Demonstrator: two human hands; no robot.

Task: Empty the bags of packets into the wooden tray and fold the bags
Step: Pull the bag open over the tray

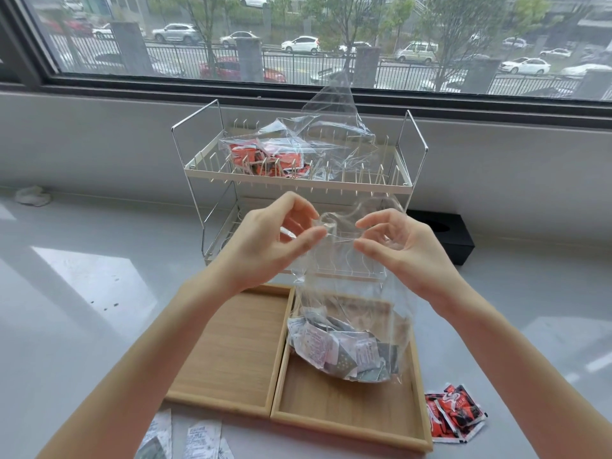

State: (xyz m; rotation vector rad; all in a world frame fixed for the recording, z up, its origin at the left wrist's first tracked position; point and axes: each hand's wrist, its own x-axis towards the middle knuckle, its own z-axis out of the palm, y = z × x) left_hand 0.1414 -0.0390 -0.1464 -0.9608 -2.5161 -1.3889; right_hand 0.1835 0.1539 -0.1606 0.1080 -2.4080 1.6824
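A clear plastic bag [351, 293] hangs upright above the right compartment of the wooden tray [228, 346], its bottom full of grey and white packets [341, 352]. My left hand [275, 240] pinches the bag's twisted top between thumb and fingers. My right hand [397, 243] holds the top of the same bag, fingers curled around the film. A second clear bag with red packets [265, 157] lies on the upper shelf of the wire rack [410, 154] behind.
Loose red packets [453, 415] lie on the table right of the tray. Grey and white packets [195, 438] lie at the front edge. A black box [447, 236] stands right of the rack, a crumpled cloth [33, 195] far left.
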